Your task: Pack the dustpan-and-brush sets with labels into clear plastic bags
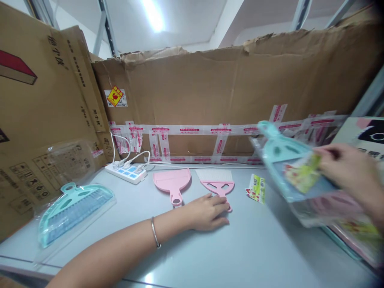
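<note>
- My left hand (208, 212) lies palm down, fingers loosely spread across the handle of the brush (218, 188): pink, smooth plastic, oval cutouts, a broad fringe of pale bristles.
- Left of that hand sits the dustpan (171, 182), matching pink, fan-shaped, its handle ending in a ring.
- My right hand (345, 164), blurred, grips a tilted set (277, 172), turquoise, in clear film.
- Between my hands, a yellow-green card (257, 189) lies flat on the bench (255, 248).

A slim, silver-coloured bangle (154, 232) circles the left forearm (120, 252) near 7 o'clock, a small knob at its lower end. The left hand (208, 213) and, at 3 o'clock, the right hand (346, 164) are bare.
</note>
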`<state>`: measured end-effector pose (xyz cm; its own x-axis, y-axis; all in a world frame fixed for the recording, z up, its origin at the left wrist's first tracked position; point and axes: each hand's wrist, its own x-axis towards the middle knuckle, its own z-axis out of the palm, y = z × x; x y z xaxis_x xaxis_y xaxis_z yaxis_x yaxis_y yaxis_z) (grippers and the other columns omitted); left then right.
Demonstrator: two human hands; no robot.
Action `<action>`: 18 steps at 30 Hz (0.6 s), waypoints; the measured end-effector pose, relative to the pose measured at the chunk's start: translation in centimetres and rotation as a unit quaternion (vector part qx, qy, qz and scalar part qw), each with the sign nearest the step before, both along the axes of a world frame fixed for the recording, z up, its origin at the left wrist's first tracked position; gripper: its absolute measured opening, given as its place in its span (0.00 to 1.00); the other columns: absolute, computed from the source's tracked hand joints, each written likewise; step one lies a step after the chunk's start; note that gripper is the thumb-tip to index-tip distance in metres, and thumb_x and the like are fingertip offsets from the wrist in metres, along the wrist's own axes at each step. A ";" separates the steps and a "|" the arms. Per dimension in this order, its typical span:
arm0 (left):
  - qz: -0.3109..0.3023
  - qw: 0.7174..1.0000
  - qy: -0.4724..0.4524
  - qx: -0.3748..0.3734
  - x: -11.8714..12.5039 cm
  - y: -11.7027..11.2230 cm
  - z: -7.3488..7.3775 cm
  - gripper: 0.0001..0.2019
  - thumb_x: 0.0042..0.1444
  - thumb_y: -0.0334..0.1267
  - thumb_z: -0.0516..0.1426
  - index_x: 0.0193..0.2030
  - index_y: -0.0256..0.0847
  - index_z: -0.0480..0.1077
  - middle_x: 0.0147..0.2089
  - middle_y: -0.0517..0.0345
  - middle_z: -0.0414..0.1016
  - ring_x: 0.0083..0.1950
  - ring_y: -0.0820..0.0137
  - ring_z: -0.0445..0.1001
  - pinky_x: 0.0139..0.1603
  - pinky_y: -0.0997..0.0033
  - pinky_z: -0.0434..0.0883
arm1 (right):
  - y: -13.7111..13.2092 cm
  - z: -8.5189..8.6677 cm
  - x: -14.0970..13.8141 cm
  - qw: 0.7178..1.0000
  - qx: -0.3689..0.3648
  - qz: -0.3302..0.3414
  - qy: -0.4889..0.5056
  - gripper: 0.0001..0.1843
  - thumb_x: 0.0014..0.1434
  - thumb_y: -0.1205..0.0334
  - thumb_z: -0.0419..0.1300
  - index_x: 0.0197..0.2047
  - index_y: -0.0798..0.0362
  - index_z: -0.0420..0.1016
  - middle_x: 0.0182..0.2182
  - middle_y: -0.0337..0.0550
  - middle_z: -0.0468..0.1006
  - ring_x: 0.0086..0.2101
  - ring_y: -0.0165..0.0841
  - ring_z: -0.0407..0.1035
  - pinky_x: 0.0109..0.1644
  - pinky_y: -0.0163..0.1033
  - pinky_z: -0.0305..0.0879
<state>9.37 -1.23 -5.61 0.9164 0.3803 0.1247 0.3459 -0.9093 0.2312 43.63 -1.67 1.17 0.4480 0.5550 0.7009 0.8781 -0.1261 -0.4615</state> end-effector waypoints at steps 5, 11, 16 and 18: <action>0.094 0.973 -0.120 -0.171 -1.8 0.3 1.0 0.18 0.61 0.41 0.49 0.55 0.37 0.63 0.62 0.41 0.64 0.63 0.58 0.62 0.63 0.55 0.59 | 4.7 -0.5 -9.0 0.988 -0.025 0.145 0.049 0.07 0.54 0.62 0.52 0.25 0.51 0.66 0.31 0.51 0.74 0.33 0.39 0.65 0.38 0.43 0.59; 0.286 0.652 -0.509 -0.483 -2.5 2.1 3.2 0.23 0.55 0.52 0.54 0.55 0.44 0.62 0.56 0.47 0.71 0.54 0.60 0.73 0.53 0.56 0.69 | 6.8 -2.6 -15.4 0.969 0.030 0.230 0.081 0.08 0.55 0.59 0.49 0.26 0.50 0.61 0.30 0.45 0.69 0.34 0.38 0.65 0.40 0.43 0.60; 0.293 0.538 -0.607 -0.506 -1.8 3.5 3.8 0.15 0.51 0.48 0.61 0.40 0.39 0.71 0.41 0.50 0.79 0.43 0.61 0.78 0.48 0.60 0.72 | 5.5 -3.5 -17.2 0.950 0.059 0.275 0.138 0.16 0.57 0.48 0.51 0.38 0.51 0.67 0.36 0.46 0.69 0.37 0.37 0.66 0.43 0.43 0.64; 0.303 0.503 -0.660 -0.468 -1.9 3.7 3.6 0.15 0.52 0.48 0.60 0.41 0.39 0.71 0.41 0.51 0.79 0.43 0.62 0.78 0.49 0.60 0.72 | 4.1 -4.2 -17.3 0.944 0.098 0.259 0.181 0.23 0.54 0.42 0.54 0.44 0.51 0.64 0.43 0.48 0.66 0.44 0.39 0.64 0.50 0.45 0.62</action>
